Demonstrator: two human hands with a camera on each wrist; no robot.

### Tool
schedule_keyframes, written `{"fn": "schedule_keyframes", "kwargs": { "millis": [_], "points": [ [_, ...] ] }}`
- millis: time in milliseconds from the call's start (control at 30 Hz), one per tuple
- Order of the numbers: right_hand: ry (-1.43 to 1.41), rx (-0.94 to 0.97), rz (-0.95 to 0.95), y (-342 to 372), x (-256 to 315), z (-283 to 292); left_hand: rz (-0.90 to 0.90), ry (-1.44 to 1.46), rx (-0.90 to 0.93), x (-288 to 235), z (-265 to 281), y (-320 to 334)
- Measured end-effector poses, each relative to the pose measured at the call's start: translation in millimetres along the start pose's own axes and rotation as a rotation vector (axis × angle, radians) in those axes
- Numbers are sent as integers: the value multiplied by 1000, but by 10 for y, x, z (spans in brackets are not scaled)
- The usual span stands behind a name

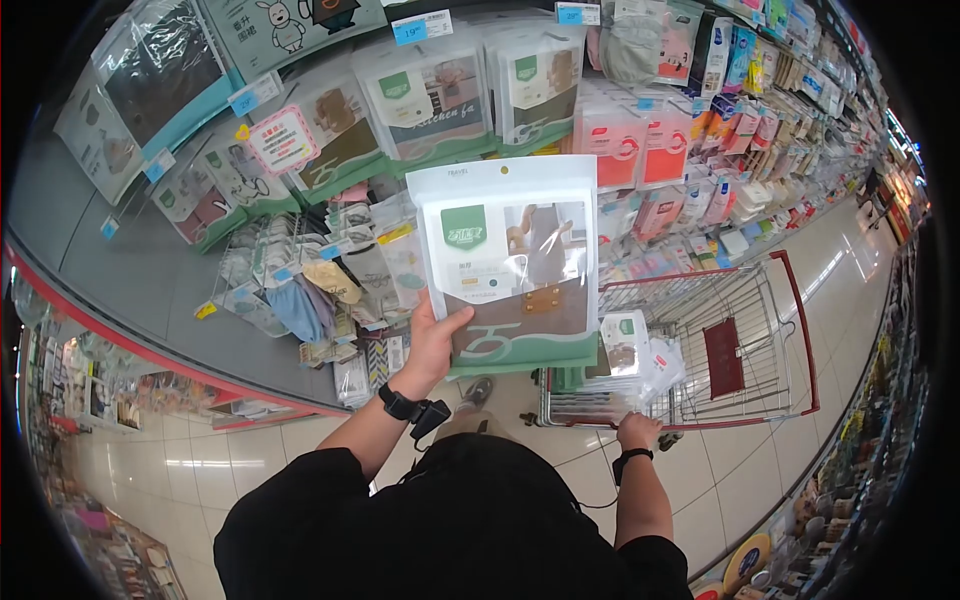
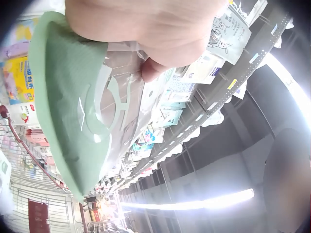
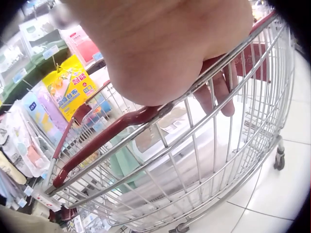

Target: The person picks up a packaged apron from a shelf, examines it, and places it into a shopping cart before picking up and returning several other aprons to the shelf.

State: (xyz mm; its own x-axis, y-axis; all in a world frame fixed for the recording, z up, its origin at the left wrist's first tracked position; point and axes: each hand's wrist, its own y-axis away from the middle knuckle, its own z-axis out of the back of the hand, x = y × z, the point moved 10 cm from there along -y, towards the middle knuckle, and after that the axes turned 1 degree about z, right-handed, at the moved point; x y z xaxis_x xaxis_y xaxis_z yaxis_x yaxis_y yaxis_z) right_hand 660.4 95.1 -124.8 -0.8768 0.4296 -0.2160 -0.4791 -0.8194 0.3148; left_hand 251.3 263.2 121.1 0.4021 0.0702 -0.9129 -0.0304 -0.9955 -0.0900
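Observation:
My left hand (image 1: 431, 345) grips the lower left edge of a packaged apron (image 1: 520, 255), its thumb across the front. The pack is flat, with a white top, a photo of someone in an apron, a brown middle and a green bottom. It is held upright in front of the shelves; in the left wrist view its green base (image 2: 68, 107) bulges below the hand. My right hand (image 1: 638, 432) holds the near rim of a shopping cart (image 1: 800, 340), fingers curled over the metal bar. Inside the cart lie similar white and green packs (image 1: 622, 345).
Hanging packs of aprons (image 1: 425, 95) line the shelf ahead, with blue price tags (image 1: 410, 30) along it. Red-and-white packs (image 1: 665, 145) hang farther right. A grey shelf panel (image 1: 120, 260) with a red edge stands at left. Tiled floor (image 1: 720, 510) runs under the cart.

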Motion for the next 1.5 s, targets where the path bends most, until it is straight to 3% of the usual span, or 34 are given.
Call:
{"fn": "schedule_keyframes", "kwargs": {
  "millis": [267, 367, 433, 467, 533, 700, 767, 800, 1000, 1100, 1133, 1300, 1400, 1467, 1500],
  "points": [
    [56, 48, -20, -44, -165, -41, 18, 17, -3, -31, 70, 33],
    [-39, 75, -37, -55, -219, -16, 120, 107, -20, 31, 91, 35],
    [-86, 95, -49, -58, -251, -45, 338, 300, 48, 260, 38, 99],
    [-69, 66, -58, -96, -312, -177, 324, 301, 47, 246, 59, 111],
    [-57, 22, -46, -133, -351, -240, 530, 533, 107, 411, -42, 213],
    [47, -8, -24, -81, -376, -277, 598, 782, 152, 506, -95, 318],
    [49, -26, -14, -77, -383, -268, 605, 1059, 521, 262, -443, 454],
    [35, 8, -31, -75, -414, -303, 620, 921, 403, 429, -333, 445],
    [12, -32, -60, -38, -514, -427, 374, 871, 652, -102, -596, 598],
    [37, -14, -38, 76, -477, -314, 558, 867, 523, 441, -372, 539],
    [4, 24, -50, 147, -462, -228, 527, 782, 447, 619, -211, 451],
    [29, 94, -76, 228, -526, -318, 339, 314, 174, 303, -39, 237],
    [27, 200, -48, 217, -519, -486, 231, 112, 110, 93, 12, 209],
    [-15, -88, -45, 120, -630, -629, 193, 9, 43, -61, 97, 159],
    [7, -15, -28, 244, -615, -547, 183, -94, -11, -48, 154, 195]
  ]
}}
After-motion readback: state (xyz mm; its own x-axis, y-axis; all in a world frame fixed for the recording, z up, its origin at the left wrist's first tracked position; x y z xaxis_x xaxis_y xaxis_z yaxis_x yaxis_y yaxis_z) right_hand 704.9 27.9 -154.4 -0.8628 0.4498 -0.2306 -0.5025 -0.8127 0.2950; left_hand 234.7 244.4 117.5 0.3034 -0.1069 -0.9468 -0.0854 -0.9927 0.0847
